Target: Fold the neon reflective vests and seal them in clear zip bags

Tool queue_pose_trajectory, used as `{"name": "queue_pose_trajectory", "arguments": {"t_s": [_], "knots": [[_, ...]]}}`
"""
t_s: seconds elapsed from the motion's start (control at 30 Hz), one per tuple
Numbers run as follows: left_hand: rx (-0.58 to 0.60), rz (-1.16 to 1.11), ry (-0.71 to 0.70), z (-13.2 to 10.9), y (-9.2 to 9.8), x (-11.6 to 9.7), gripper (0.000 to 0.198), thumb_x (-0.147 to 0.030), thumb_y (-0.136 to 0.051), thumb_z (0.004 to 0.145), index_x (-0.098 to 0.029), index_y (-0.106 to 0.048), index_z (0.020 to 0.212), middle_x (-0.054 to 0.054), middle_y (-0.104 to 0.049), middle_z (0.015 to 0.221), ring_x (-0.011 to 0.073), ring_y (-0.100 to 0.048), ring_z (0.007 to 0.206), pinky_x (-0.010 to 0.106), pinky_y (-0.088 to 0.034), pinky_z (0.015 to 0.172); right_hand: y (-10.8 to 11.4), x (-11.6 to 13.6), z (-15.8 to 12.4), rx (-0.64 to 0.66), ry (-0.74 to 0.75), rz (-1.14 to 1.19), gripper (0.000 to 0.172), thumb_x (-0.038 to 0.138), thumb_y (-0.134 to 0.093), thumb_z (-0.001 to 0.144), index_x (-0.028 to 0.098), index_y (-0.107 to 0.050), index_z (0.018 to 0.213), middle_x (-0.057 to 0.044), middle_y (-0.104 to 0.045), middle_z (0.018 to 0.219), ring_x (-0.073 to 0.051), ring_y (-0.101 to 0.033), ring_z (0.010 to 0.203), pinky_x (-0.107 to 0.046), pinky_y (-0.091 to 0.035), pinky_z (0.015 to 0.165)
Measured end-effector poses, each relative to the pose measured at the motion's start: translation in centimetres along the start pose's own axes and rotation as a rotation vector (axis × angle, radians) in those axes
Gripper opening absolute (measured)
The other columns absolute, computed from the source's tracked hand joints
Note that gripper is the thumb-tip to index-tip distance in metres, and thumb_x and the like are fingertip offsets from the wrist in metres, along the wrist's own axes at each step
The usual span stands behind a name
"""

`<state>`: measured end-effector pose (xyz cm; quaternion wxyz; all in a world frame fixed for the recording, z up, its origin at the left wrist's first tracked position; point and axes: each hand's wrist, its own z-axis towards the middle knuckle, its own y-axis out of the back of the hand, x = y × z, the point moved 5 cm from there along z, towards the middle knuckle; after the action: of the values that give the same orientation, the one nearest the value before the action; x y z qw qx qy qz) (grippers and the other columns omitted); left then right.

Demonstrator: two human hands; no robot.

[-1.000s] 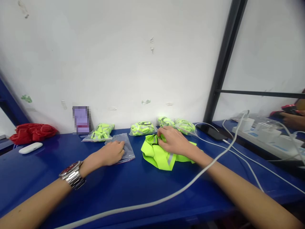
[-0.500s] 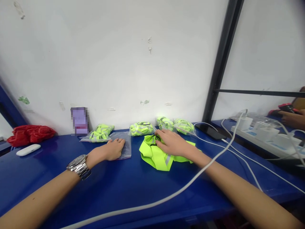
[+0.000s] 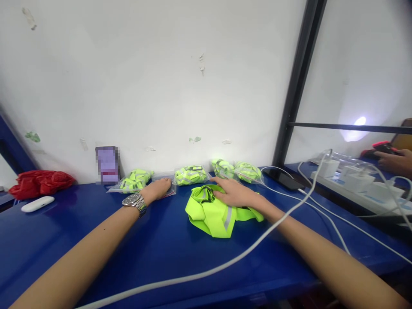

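My left hand (image 3: 160, 189), a metal watch on its wrist, rests on a flat clear plastic bag (image 3: 171, 192) near the back of the table. Its fingers lie over the bag, their tips partly hidden. A bright yellow-green reflective vest or strap bundle (image 3: 212, 216) lies loosely folded in front of me, with grey stripes. My right hand (image 3: 236, 193) lies over its back right part, fingers stretched out and apart. Along the wall are similar bundles in clear bags: one bagged bundle (image 3: 135, 180) left of my left hand, another bagged bundle (image 3: 191, 175) between my hands.
Two more bagged bundles (image 3: 247, 171) lie behind my right hand. A white cable (image 3: 193, 278) arcs across the front, over my right forearm. At right are a phone (image 3: 283, 178), a power strip with chargers (image 3: 357, 178), and another person's hand (image 3: 397, 162) with a lit flashlight. Red plastic (image 3: 41, 182) lies left.
My left hand has moved forward and slightly right, and the flat bag has shifted back with it. The yellow-green bundle sits slightly nearer. At right, the flashlight's beam now shows on the wall.
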<state>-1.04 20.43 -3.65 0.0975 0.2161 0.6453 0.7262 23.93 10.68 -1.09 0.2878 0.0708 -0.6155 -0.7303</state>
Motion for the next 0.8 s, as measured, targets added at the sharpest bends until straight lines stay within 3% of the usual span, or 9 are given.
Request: {"name": "queue_pose_trajectory", "arguments": {"t_s": [0.07, 0.13, 0.33, 0.4, 0.47, 0.5, 0.6, 0.7, 0.8], "knots": [[-0.055, 0.027, 0.017, -0.3, 0.8, -0.8, 0.034, -0.004, -0.034, 0.087, -0.009, -0.059, 0.11, 0.02, -0.063, 0.11, 0.0259, -0.063, 0.102, 0.036, -0.047, 0.086, -0.1, 0.3, 0.1, 0.001, 0.01, 0.024, 0.048, 0.031, -0.046, 0.089, 0.015, -0.044, 0.134, -0.014, -0.064, 0.112, -0.028, -0.058, 0.103, -0.035, -0.043, 0.08], [-0.126, 0.055, 0.053, -0.8, 1.8, -1.4, 0.033, -0.002, -0.033, 0.086, -0.007, -0.059, 0.106, 0.021, -0.063, 0.107, 0.0276, -0.06, 0.106, 0.037, -0.047, 0.087, 0.3, 0.8, 0.1, -0.094, 0.023, 0.021, 0.037, 0.027, -0.044, 0.09, 0.013, -0.053, 0.124, -0.015, -0.063, 0.111, -0.028, -0.057, 0.104, -0.036, -0.041, 0.082], [-0.377, 0.079, 0.219, -3.2, 7.0, -2.5, 0.036, -0.002, -0.025, 0.086, -0.002, -0.054, 0.108, 0.028, -0.059, 0.101, 0.0358, -0.062, 0.095, 0.047, -0.05, 0.074, 3.6, 2.3, -0.7, -0.549, 0.076, 0.197, 0.021, 0.021, -0.037, 0.093, 0.017, -0.055, 0.102, -0.005, -0.063, 0.084, -0.019, -0.057, 0.076, -0.029, -0.039, 0.069], [-0.448, 0.049, 0.21, -4.0, 8.9, -3.4, 0.036, -0.008, -0.025, 0.09, -0.004, -0.052, 0.115, 0.026, -0.06, 0.106, 0.0347, -0.062, 0.096, 0.047, -0.049, 0.077, 4.6, 2.9, -1.4, -0.679, 0.114, 0.267, 0.02, 0.024, -0.036, 0.094, 0.018, -0.054, 0.103, -0.004, -0.061, 0.082, -0.017, -0.056, 0.071, -0.028, -0.04, 0.067], [-0.475, -0.037, 0.093, -4.6, 10.4, -5.2, 0.036, -0.019, -0.028, 0.094, -0.014, -0.048, 0.124, 0.015, -0.064, 0.108, 0.0268, -0.064, 0.097, 0.038, -0.048, 0.082, 5.1, 3.5, -1.9, -0.772, 0.161, 0.323, 0.02, 0.027, -0.036, 0.095, 0.02, -0.052, 0.104, -0.004, -0.06, 0.084, -0.016, -0.055, 0.07, -0.029, -0.041, 0.066], [-0.458, -0.212, -0.049, -4.8, 10.8, -6.5, 0.035, -0.022, -0.03, 0.094, -0.015, -0.05, 0.122, 0.012, -0.067, 0.102, 0.0248, -0.065, 0.093, 0.036, -0.048, 0.081, 5.2, 3.8, -2.2, -0.81, 0.182, 0.345, 0.02, 0.027, -0.036, 0.095, 0.02, -0.051, 0.105, -0.004, -0.059, 0.085, -0.016, -0.054, 0.069, -0.029, -0.041, 0.065], [-0.203, -0.637, -0.453, -5.7, 10.7, -10.2, 0.029, -0.03, -0.046, 0.088, -0.021, -0.059, 0.112, 0.007, -0.068, 0.107, 0.0246, -0.063, 0.097, 0.035, -0.049, 0.083, 5.3, 4.5, -2.8, -0.928, 0.215, 0.377, 0.018, 0.028, -0.035, 0.095, 0.022, -0.048, 0.105, -0.003, -0.056, 0.085, -0.016, -0.052, 0.066, -0.03, -0.042, 0.063], [0.019, -0.944, -0.584, -6.5, 9.6, -12.3, 0.032, -0.028, -0.058, 0.076, -0.022, -0.062, 0.107, 0.007, -0.068, 0.108, 0.028, -0.06, 0.104, 0.038, -0.049, 0.086, 5.2, 4.0, -3.1, -1.053, 0.162, 0.448, 0.015, 0.03, -0.034, 0.095, 0.024, -0.044, 0.103, -0.003, -0.054, 0.085, -0.016, -0.052, 0.067, -0.031, -0.043, 0.063], [0.221, -1.226, -0.614, -7.1, 8.0, -13.7, 0.054, -0.025, -0.067, 0.072, -0.022, -0.052, 0.124, 0.01, -0.065, 0.116, 0.0277, -0.061, 0.104, 0.037, -0.052, 0.082, 5.1, 2.6, -3.0, -1.109, 0.0, 0.606, 0.014, 0.035, -0.033, 0.095, 0.026, -0.041, 0.101, -0.001, -0.052, 0.081, -0.015, -0.051, 0.064, -0.029, -0.043, 0.059]]}}
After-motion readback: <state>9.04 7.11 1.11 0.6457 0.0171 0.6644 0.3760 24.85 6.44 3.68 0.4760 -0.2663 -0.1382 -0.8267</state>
